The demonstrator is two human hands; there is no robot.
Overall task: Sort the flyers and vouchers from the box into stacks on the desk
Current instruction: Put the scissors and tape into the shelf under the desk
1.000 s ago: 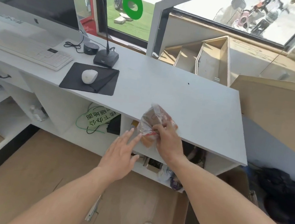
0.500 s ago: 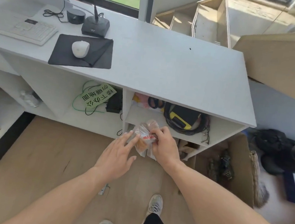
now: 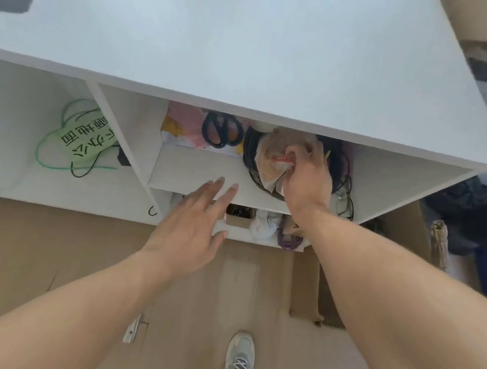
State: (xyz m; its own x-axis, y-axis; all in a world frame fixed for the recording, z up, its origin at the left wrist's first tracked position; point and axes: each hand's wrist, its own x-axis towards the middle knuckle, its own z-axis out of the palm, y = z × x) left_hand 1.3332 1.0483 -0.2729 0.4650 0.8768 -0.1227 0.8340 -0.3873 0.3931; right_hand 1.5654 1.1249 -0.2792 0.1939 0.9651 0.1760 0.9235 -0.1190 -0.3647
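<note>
The right hand (image 3: 305, 179) is gripping a crumpled clear plastic bag (image 3: 272, 163) with reddish and tan contents, fingers curled round its top, and is holding it inside the upper shelf compartment (image 3: 195, 172) under the desk (image 3: 252, 42), toward that compartment's right side. What the bag is holding cannot be told; a red strip is showing through the plastic just beside the fingertips. The bag is lying against a coil of black cable (image 3: 250, 154) sitting on the same shelf, with more thin dark wires (image 3: 345, 196) trailing toward the shelf's right front corner.

The left hand (image 3: 195, 224) is hovering wide, fingers straight and slightly spread, holding nothing, in front of the shelf's front edge and over the lower compartment; whether the fingertips are touching the edge cannot be told.

Further back on the shelf, toward its left rear corner, pink and yellow papers (image 3: 182, 125) are lying in a loose pile, and a pair of dark-handled scissors (image 3: 221, 130) is resting beside them. In the lower compartment a small cardboard box (image 3: 240, 217), a white cloth (image 3: 265, 223) and a purple cord (image 3: 289, 239) are sitting side by side. In the open bay to the left, a green sign with black characters (image 3: 86, 139) is lying amid green and black wires.

On the brown floor below, one grey laced shoe (image 3: 238, 362) is showing near the bottom edge, and a cardboard panel (image 3: 306, 285) is standing beside the desk's right end
</note>
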